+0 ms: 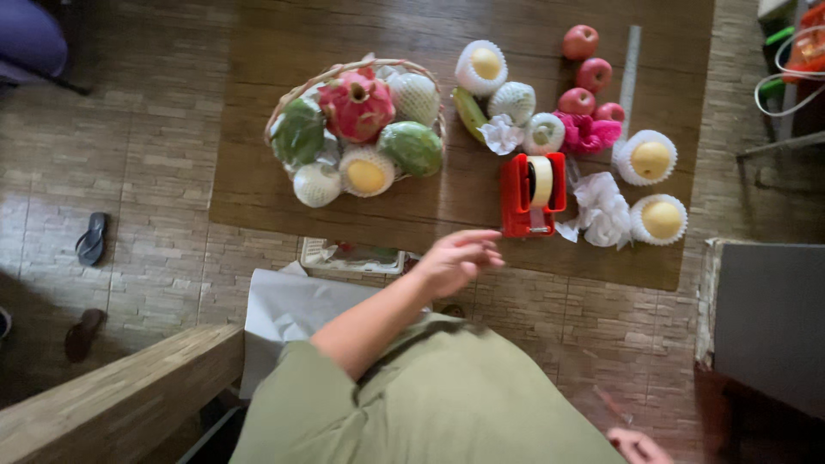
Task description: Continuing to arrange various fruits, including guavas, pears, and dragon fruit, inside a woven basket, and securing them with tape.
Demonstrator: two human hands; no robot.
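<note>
The left hand [457,258] hung open over the table's [258,185] near edge, fingers loosely spread, holding nothing. Just beyond its fingertips stood the red tape dispenser [533,193], apart from the hand. Further out from it lay white tissue [601,210], foam-netted yellow fruits [650,159] and red apples [593,75]. Off to the hand's other side sat a wicker basket [296,90] with a dragon fruit [355,105]. The right hand [638,446] barely showed at the lower edge; whether it was open or closed could not be told.
</note>
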